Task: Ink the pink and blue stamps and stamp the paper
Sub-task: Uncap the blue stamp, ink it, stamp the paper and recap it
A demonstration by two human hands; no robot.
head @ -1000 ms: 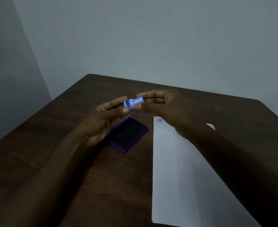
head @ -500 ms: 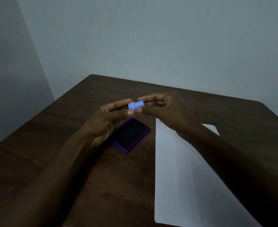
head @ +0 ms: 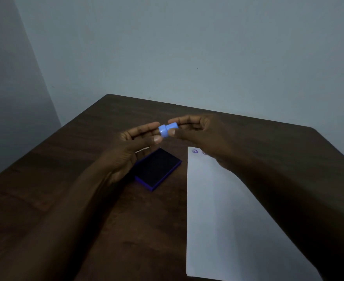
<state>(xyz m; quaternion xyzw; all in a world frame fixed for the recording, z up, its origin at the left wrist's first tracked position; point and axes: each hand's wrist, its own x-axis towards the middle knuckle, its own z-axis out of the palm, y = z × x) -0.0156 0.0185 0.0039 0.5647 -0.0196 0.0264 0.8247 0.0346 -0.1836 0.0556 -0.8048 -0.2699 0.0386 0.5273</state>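
- The blue stamp [head: 167, 129] lies roughly level in the air above the ink pad [head: 158, 168], wide end pointing left.
- My right hand [head: 197, 132] pinches its body.
- My left hand [head: 134, 142] fingertips close on the wide end.

Blue stamp [head: 167, 129]: smooth glossy plastic. Ink pad [head: 159, 169]: purple plastic case, matt dark felt-like face. Paper [head: 224, 220]: plain matt white sheet. Worktop [head: 106, 199]: dark wood grain, slight sheen. Wall [head: 187, 47]: matt painted.

A single head-worn view looks forward and down across the dark wooden table [head: 82, 199] toward its far edge and the grey wall [head: 187, 47]; both forearms enter from the near edge, close below the lens.
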